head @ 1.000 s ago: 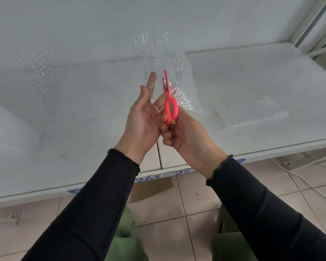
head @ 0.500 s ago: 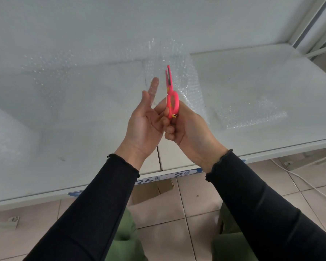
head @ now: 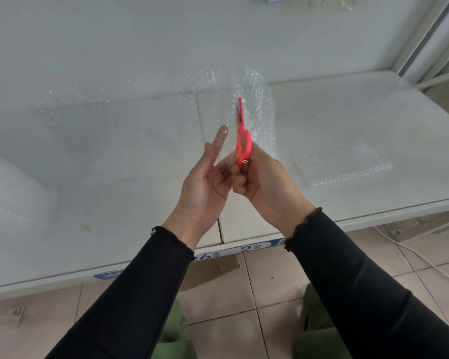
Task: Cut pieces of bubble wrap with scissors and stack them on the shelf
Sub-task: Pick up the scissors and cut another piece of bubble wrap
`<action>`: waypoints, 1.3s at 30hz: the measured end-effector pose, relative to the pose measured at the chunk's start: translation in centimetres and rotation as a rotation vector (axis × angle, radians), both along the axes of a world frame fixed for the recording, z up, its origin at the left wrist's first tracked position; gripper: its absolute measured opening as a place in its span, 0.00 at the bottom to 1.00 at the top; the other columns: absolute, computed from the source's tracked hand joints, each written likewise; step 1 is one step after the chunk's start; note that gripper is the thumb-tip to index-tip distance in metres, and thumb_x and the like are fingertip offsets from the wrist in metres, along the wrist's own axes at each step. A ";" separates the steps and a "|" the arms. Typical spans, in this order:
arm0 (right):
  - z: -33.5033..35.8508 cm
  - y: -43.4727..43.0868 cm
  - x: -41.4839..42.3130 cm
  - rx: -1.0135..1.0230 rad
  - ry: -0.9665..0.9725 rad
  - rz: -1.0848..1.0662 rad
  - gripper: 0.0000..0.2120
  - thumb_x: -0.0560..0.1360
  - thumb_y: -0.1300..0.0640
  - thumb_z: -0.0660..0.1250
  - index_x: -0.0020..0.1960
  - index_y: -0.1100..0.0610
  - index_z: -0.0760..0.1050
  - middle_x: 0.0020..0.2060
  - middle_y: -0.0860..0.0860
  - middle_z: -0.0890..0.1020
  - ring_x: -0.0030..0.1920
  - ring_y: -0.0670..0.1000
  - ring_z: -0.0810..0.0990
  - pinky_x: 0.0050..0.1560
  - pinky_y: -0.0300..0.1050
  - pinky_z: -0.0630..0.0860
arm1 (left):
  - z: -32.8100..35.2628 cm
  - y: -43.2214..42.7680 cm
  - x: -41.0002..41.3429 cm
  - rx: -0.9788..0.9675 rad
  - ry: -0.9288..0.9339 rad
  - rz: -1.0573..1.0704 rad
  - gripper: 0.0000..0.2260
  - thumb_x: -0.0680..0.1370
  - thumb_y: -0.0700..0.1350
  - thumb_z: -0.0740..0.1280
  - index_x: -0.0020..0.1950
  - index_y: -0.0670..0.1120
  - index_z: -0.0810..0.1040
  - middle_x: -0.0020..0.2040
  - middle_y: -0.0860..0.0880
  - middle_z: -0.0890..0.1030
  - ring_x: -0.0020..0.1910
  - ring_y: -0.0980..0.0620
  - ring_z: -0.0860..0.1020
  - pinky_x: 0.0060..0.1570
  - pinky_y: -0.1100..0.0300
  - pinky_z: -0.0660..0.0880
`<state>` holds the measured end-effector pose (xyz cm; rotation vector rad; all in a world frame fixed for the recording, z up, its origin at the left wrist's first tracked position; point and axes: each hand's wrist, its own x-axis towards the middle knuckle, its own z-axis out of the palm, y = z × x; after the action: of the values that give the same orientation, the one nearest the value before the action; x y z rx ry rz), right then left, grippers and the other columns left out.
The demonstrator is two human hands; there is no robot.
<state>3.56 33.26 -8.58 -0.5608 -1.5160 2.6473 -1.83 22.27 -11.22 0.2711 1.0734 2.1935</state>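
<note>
My right hand (head: 263, 181) grips pink scissors (head: 243, 133), blades closed and pointing up and away. Around the blades stands a clear sheet of bubble wrap (head: 254, 104), which stretches left over the white shelf (head: 347, 120). My left hand (head: 205, 185) pinches the sheet's near edge just left of the scissors, index finger stretched up behind the film. A small stack of cut bubble-wrap pieces (head: 342, 164) lies flat on the shelf to the right of my hands.
A thick roll or heap of bubble wrap (head: 8, 200) fills the shelf's left end. The shelf's front edge carries a blue-and-white label (head: 246, 248). Below are beige floor tiles, a white cable (head: 420, 257) at the right, and cardboard (head: 213, 270) under the shelf.
The view has tilted up a little, so both hands sit lower in frame. The scissors have advanced slightly into the sheet, and the sheet stands taller around the blades.
</note>
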 end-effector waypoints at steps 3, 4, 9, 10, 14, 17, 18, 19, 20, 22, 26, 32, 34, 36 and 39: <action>0.0 0.1 0.1 0.011 -0.006 -0.015 0.17 0.81 0.46 0.64 0.41 0.57 0.75 0.30 0.51 0.74 0.29 0.47 0.66 0.34 0.42 0.64 | -0.1 0.0 0.1 -0.016 -0.022 0.006 0.20 0.83 0.56 0.59 0.73 0.54 0.74 0.49 0.43 0.82 0.40 0.49 0.72 0.50 0.58 0.75; -0.1 0.2 0.1 0.015 -0.008 -0.022 0.16 0.81 0.47 0.64 0.40 0.57 0.75 0.30 0.50 0.74 0.29 0.47 0.66 0.34 0.42 0.64 | -0.1 0.0 0.1 -0.019 -0.026 0.005 0.19 0.84 0.56 0.58 0.73 0.54 0.74 0.47 0.43 0.81 0.40 0.49 0.72 0.51 0.57 0.74; -0.4 0.6 -0.2 0.016 -0.001 -0.016 0.16 0.80 0.45 0.64 0.40 0.55 0.74 0.33 0.52 0.72 0.29 0.48 0.65 0.33 0.42 0.63 | -0.2 0.1 0.4 -0.015 -0.051 0.006 0.19 0.84 0.56 0.58 0.74 0.53 0.74 0.47 0.42 0.79 0.39 0.48 0.75 0.52 0.57 0.76; -0.4 0.8 -0.3 0.015 -0.001 -0.018 0.17 0.80 0.44 0.64 0.39 0.54 0.73 0.33 0.51 0.72 0.30 0.48 0.65 0.33 0.42 0.63 | -0.3 0.1 0.5 -0.011 -0.057 0.009 0.20 0.84 0.55 0.57 0.74 0.53 0.73 0.48 0.42 0.80 0.40 0.48 0.77 0.52 0.57 0.76; -0.3 1.3 -0.1 0.027 -0.003 -0.035 0.15 0.80 0.45 0.65 0.43 0.57 0.73 0.31 0.51 0.72 0.30 0.47 0.66 0.33 0.42 0.63 | -0.4 0.1 0.9 -0.001 -0.073 0.015 0.20 0.85 0.55 0.57 0.75 0.52 0.72 0.49 0.42 0.82 0.45 0.48 0.80 0.56 0.56 0.75; -0.4 1.4 -0.1 0.031 0.002 -0.038 0.15 0.80 0.46 0.65 0.43 0.57 0.73 0.31 0.51 0.72 0.30 0.48 0.65 0.34 0.43 0.63 | -0.3 0.1 1.0 -0.010 -0.102 0.021 0.19 0.85 0.54 0.57 0.74 0.51 0.73 0.51 0.42 0.82 0.48 0.48 0.81 0.60 0.56 0.74; -0.3 1.5 -0.2 0.030 0.004 -0.039 0.15 0.80 0.45 0.65 0.43 0.56 0.73 0.32 0.51 0.71 0.30 0.48 0.65 0.34 0.43 0.63 | -0.4 0.1 1.1 -0.012 -0.114 0.022 0.19 0.85 0.54 0.58 0.74 0.51 0.74 0.52 0.41 0.82 0.49 0.48 0.81 0.61 0.55 0.74; -0.2 1.6 -0.2 0.030 0.006 -0.040 0.16 0.80 0.45 0.65 0.42 0.56 0.73 0.32 0.51 0.71 0.30 0.48 0.65 0.34 0.43 0.63 | -0.4 0.1 1.1 -0.012 -0.125 0.019 0.19 0.85 0.54 0.58 0.74 0.51 0.74 0.54 0.41 0.82 0.51 0.47 0.81 0.62 0.55 0.74; -0.2 1.8 -0.3 0.034 0.008 -0.043 0.16 0.80 0.44 0.65 0.41 0.55 0.73 0.32 0.51 0.71 0.30 0.48 0.65 0.35 0.43 0.63 | -0.5 0.1 1.2 -0.012 -0.131 0.019 0.19 0.84 0.53 0.59 0.74 0.50 0.74 0.55 0.41 0.81 0.54 0.47 0.81 0.64 0.55 0.73; -0.1 2.0 -0.3 0.049 0.011 -0.046 0.16 0.80 0.45 0.65 0.42 0.56 0.73 0.32 0.51 0.71 0.31 0.48 0.65 0.35 0.43 0.63 | -0.7 0.2 1.4 0.004 -0.143 0.031 0.20 0.82 0.53 0.61 0.73 0.50 0.74 0.58 0.40 0.81 0.59 0.47 0.79 0.68 0.55 0.71; -0.4 2.0 -0.4 0.069 0.016 -0.053 0.14 0.81 0.47 0.65 0.47 0.58 0.72 0.32 0.52 0.71 0.30 0.48 0.65 0.34 0.43 0.62 | -0.7 0.1 1.6 0.025 -0.209 0.049 0.20 0.82 0.53 0.62 0.74 0.51 0.74 0.62 0.40 0.81 0.63 0.47 0.78 0.71 0.53 0.68; -1.3 2.8 -0.6 0.217 -0.021 -0.032 0.11 0.81 0.52 0.61 0.42 0.55 0.69 0.34 0.50 0.70 0.32 0.48 0.63 0.34 0.41 0.62 | -1.0 -0.2 3.8 -0.205 -0.411 0.327 0.26 0.76 0.57 0.70 0.70 0.45 0.74 0.68 0.46 0.75 0.69 0.49 0.74 0.68 0.46 0.72; -1.5 3.1 -0.6 0.261 -0.010 -0.037 0.09 0.80 0.51 0.62 0.46 0.56 0.70 0.35 0.50 0.70 0.33 0.48 0.63 0.35 0.42 0.62 | -1.1 -0.9 4.9 -0.267 -0.488 0.468 0.17 0.77 0.56 0.71 0.53 0.43 0.77 0.48 0.47 0.79 0.48 0.50 0.79 0.52 0.53 0.78; -1.6 3.3 -0.5 0.301 -0.005 -0.036 0.07 0.81 0.51 0.61 0.50 0.55 0.70 0.35 0.50 0.71 0.33 0.47 0.64 0.35 0.42 0.63 | 0.4 -1.4 5.4 -0.331 -0.295 0.535 0.14 0.79 0.53 0.70 0.40 0.46 0.73 0.35 0.49 0.75 0.36 0.52 0.74 0.39 0.57 0.74; -1.6 3.4 -0.1 0.338 0.002 -0.022 0.07 0.83 0.52 0.60 0.50 0.55 0.71 0.35 0.50 0.72 0.33 0.47 0.66 0.36 0.41 0.65 | 4.3 -1.5 2.4 -0.465 0.352 0.574 0.10 0.79 0.49 0.70 0.41 0.47 0.73 0.37 0.49 0.74 0.37 0.53 0.72 0.41 0.57 0.71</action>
<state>3.43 36.69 -10.21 -0.5422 -1.8869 2.2971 0.57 20.75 -6.93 0.1498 2.0217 2.3306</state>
